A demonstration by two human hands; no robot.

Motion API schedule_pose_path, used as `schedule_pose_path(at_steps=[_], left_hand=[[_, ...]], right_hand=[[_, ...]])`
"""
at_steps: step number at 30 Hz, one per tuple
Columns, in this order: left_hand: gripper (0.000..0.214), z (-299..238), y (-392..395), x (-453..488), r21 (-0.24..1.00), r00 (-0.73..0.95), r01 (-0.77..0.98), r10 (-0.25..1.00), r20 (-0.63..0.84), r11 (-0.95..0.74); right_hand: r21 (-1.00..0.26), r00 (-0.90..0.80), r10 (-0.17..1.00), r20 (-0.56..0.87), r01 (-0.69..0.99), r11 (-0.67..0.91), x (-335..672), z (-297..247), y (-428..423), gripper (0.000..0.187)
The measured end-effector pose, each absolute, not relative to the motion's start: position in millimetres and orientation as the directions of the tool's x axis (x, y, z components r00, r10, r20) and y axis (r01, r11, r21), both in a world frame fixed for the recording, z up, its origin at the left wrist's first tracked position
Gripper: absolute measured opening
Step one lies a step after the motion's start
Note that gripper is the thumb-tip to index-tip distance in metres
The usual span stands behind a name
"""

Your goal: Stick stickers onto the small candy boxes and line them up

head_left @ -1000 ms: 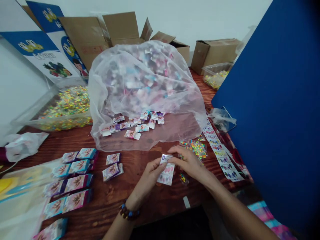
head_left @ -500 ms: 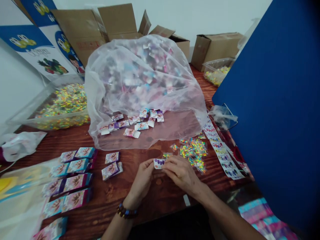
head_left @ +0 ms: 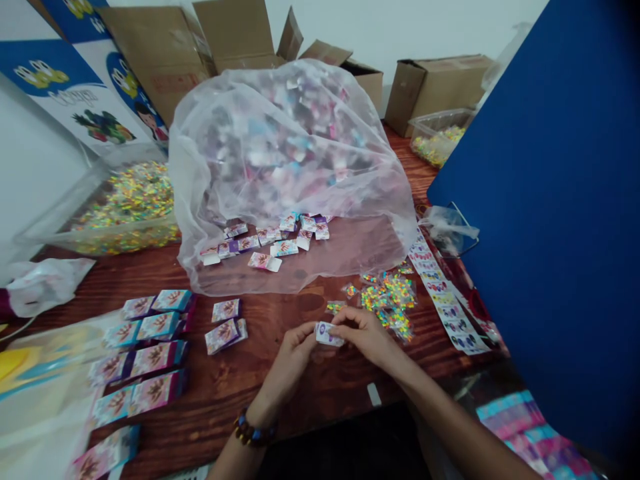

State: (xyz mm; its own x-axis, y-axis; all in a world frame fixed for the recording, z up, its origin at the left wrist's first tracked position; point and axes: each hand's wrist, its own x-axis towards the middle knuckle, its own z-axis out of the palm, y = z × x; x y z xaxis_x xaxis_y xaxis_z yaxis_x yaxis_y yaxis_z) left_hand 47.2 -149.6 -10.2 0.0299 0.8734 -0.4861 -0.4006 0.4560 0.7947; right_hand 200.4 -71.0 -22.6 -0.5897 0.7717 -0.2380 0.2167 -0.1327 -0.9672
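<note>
Between my two hands is a small white sticker sheet (head_left: 326, 334) with purple print, held over the table. The fingers of my left hand (head_left: 299, 347) pinch its left end. My right hand (head_left: 364, 335) grips it from the right, thumb and fingertips over its edge. The sheet looks folded; its back is hidden. Just beyond my right hand lies a pile of small clear packets of coloured beads (head_left: 390, 300), with a single packet (head_left: 335, 307) nearest my fingers. Left of my hands lie a few small printed boxes (head_left: 223, 335).
Rows of small boxes (head_left: 155, 359) stand at the left. A large translucent bag (head_left: 295, 147) full of boxes fills the back. Bead packets fill a clear bin (head_left: 123, 233). Sticker strips (head_left: 447, 300) lie at the right, beside a blue panel (head_left: 545, 220).
The sheet, which showed a row of purple ovals, now shows different purple print and looks folded. My right fingers have shifted on it. The view has moved slightly.
</note>
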Motion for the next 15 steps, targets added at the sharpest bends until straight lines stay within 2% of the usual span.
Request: schedule_pose_path(at_steps=[2,5,8,12,15], left_hand=[[0.027,-10,-151,48,0.747,0.062,-0.507,0.882,-0.467,0.431],[0.027,-11,-152,50,0.727,0.038,-0.568,0.895,-0.445,0.386],[0.027,-12,-150,58,0.791,0.004,-0.463,0.894,-0.449,0.399],[0.027,-14,-149,67,0.845,-0.053,-0.334,0.886,-0.460,0.419],[0.026,-19,-153,63,0.839,-0.076,-0.314,0.869,-0.488,0.444]], right_hand=[[-0.966,-0.521,0.839,-0.157,0.256,-0.022,199,-25,-75,0.010],[-0.940,-0.529,0.845,-0.079,0.323,0.114,197,-23,-76,0.008],[-0.903,-0.543,0.838,-0.045,0.382,0.199,201,-21,-73,0.010],[-0.883,-0.569,0.819,-0.082,0.423,0.205,228,-16,-70,0.011],[-0.798,-0.526,0.840,-0.134,0.559,0.223,259,-16,-74,0.018]])
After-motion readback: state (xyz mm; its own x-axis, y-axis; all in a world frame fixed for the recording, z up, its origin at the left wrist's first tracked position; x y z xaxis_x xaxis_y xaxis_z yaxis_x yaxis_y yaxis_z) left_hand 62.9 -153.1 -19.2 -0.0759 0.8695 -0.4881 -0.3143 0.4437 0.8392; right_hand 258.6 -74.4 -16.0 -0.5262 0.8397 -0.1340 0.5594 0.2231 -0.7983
